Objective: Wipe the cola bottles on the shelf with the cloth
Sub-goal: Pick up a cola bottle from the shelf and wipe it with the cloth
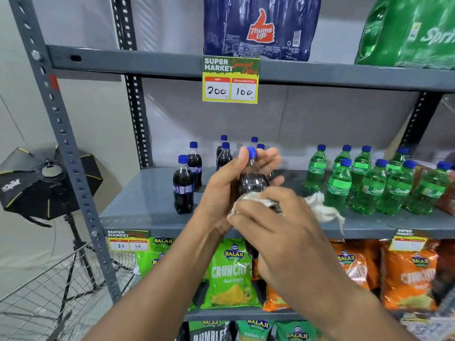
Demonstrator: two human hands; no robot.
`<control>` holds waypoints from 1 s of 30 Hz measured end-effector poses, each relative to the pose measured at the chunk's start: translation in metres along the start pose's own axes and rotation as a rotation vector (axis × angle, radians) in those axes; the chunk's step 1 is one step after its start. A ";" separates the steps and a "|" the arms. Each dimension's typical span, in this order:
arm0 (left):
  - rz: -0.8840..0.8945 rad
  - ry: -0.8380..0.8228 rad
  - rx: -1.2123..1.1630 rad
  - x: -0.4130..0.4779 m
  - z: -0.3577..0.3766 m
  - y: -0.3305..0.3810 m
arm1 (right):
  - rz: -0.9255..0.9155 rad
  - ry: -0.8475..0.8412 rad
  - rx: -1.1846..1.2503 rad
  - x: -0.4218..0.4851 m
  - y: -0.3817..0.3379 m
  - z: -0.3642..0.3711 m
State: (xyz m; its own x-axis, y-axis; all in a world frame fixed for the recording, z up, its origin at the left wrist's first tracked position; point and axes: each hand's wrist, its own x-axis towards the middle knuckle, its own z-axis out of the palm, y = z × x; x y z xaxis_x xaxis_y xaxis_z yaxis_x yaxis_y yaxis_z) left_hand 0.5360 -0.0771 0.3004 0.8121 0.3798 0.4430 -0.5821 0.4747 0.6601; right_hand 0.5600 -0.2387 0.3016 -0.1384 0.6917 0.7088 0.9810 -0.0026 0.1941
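My left hand point(230, 185) grips a dark cola bottle point(251, 183) with a blue cap, held in front of the grey middle shelf point(147, 198). My right hand point(275, 225) presses a white cloth point(317, 205) against the bottle's lower body; the cloth's loose end hangs to the right. Several other cola bottles stand on the shelf: one at the front left point(183, 185), one behind it point(195, 164), more behind my hands point(224, 156). The held bottle's label and base are hidden by my hands.
Green Sprite bottles point(369, 180) crowd the shelf's right side. Snack bags point(231, 271) fill the shelf below. Wrapped drink packs point(261, 25) sit on the top shelf above a price tag point(231, 80). A wire cart point(61, 291) and a studio light point(46, 180) stand at left.
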 end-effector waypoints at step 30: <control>0.066 -0.044 -0.097 0.009 -0.005 0.015 | 0.044 0.145 0.245 -0.008 0.020 0.012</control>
State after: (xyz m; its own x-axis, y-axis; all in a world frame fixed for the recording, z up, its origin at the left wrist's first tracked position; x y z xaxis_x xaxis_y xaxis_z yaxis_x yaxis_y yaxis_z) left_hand 0.5343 -0.0621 0.3115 0.7717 0.3786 0.5110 -0.6338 0.5254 0.5677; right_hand 0.5825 -0.2353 0.2916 -0.0958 0.5845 0.8057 0.9876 0.1569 0.0036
